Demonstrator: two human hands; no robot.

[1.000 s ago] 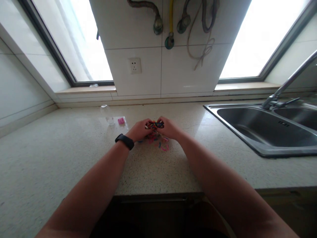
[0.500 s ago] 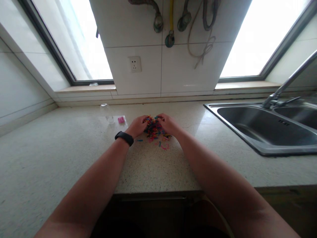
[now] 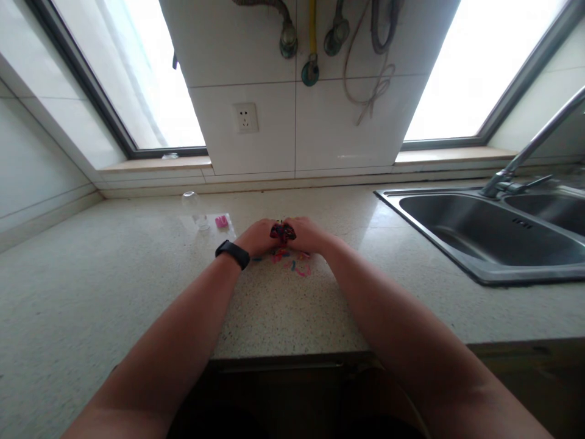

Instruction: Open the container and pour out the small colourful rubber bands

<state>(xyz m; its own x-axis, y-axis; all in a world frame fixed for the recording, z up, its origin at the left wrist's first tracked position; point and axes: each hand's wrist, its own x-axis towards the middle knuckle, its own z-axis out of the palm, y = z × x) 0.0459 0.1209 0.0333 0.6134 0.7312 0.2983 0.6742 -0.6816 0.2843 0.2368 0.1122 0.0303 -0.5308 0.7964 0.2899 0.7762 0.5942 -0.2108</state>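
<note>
Left hand: the left hand (image 3: pixel 261 237) rests on the countertop (image 3: pixel 114 286) about midway along its width, nearer the back edge than the front; its fingers are curled and pressed in around one side of a bunch of small coloured pieces (image 3: pixel 282 231).
Right hand: the right hand (image 3: pixel 307 235) mirrors it from the other side, fingers curled inward onto the same bunch, so the two hands almost meet.
Bunch: dark, with red and blue showing; it sits squeezed between both hands, just above the countertop. What the pieces are is too small to tell.
Loose pieces: a scatter of pink, red and blue bits (image 3: pixel 292 263) lies on the countertop just in front of the hands, toward the front edge.
Wristband: a black band (image 3: pixel 233 254) circles the left wrist.
Glass jar: a small clear jar (image 3: pixel 194 209) lies to the left of the hands, toward the back edge.
Pink item: a small pink thing (image 3: pixel 222 222) lies just beside the jar.
Sink: a steel sink (image 3: pixel 461 241) is set into the right end of the countertop, with a tap (image 3: pixel 525 158) at its back edge.
</note>
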